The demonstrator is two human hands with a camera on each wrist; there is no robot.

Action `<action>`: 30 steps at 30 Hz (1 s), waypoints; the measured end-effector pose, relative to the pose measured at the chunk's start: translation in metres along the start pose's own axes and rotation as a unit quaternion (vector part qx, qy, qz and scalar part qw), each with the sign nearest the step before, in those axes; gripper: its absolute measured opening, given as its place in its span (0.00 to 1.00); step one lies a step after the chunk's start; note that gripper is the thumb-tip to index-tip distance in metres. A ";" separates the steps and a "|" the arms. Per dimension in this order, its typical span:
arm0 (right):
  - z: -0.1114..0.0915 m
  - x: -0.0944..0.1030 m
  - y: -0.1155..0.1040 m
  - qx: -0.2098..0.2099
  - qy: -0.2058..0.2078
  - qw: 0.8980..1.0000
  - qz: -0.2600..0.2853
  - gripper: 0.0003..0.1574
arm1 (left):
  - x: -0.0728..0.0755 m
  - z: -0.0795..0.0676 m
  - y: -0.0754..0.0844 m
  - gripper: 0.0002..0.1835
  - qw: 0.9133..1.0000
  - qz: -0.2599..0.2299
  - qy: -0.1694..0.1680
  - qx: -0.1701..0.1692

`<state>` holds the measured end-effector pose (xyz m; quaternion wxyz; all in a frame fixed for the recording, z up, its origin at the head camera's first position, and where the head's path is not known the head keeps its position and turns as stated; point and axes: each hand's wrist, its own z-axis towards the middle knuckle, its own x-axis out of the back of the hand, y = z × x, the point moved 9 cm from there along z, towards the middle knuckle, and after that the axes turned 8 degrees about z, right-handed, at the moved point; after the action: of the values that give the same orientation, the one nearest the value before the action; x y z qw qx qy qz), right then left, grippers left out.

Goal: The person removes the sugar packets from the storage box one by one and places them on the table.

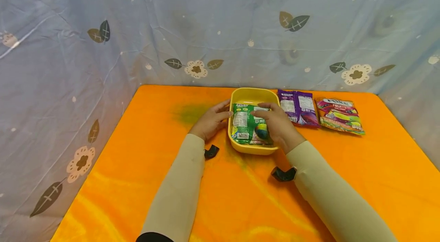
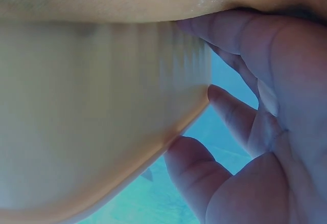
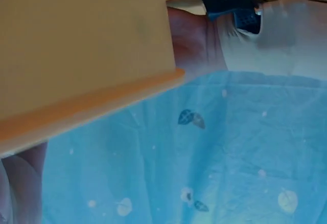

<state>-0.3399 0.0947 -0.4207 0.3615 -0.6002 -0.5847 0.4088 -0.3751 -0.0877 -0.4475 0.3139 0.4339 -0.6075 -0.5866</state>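
A yellow plastic bin (image 1: 253,150) stands on the orange-covered table, with green candy packets (image 1: 242,121) lying inside it, printed side up. At the bin's left side, my left hand (image 1: 212,120) touches the wall and rim. In the left wrist view, the thumb and fingertips (image 2: 191,157) rest along the rim, loosely bent. My right hand (image 1: 280,125) reaches over the right rim, its fingers extended above the green packets; whether they press on them is hard to see. The right wrist view shows mostly the bin's outer wall (image 3: 82,40), which hides part of that hand.
Two joined purple packets (image 1: 298,107) lie just right of the bin. Farther right is a red and multicoloured fruit candy packet (image 1: 340,116). A grey patterned curtain (image 1: 220,24) hangs behind and beside the table (image 1: 240,204). Black wrist mounts (image 1: 283,174) sit under both sleeves.
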 end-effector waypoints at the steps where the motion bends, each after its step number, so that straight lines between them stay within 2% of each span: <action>1: 0.001 -0.001 0.001 -0.003 -0.008 1.000 0.000 0.39 | 0.001 0.000 0.000 0.30 1.000 -0.001 0.002 0.000; 8: 0.006 -0.011 0.003 0.013 -0.038 0.997 -0.060 0.36 | 0.000 -0.001 0.000 0.30 1.000 -0.014 0.005 -0.001; 15: 0.006 -0.018 0.006 -0.002 -0.073 0.997 -0.037 0.38 | -0.001 -0.002 0.002 0.32 1.000 -0.011 0.001 -0.003; 18: 0.006 -0.021 0.008 0.000 -0.091 0.994 -0.057 0.39 | -0.001 -0.002 0.002 0.32 1.000 -0.009 0.002 -0.003; 22: 0.005 -0.022 0.006 0.019 -0.088 0.993 -0.076 0.38 | -0.001 -0.002 0.002 0.32 1.000 -0.011 0.000 -0.002; 30: 0.002 -0.021 0.000 0.047 -0.083 0.994 -0.059 0.36 | -0.001 -0.001 0.001 0.32 1.000 -0.020 0.007 0.003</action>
<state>-0.3409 0.0741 -0.4205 0.3626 -0.5111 -0.6272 0.4626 -0.3738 -0.0877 -0.4458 0.3055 0.4510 -0.5982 -0.5877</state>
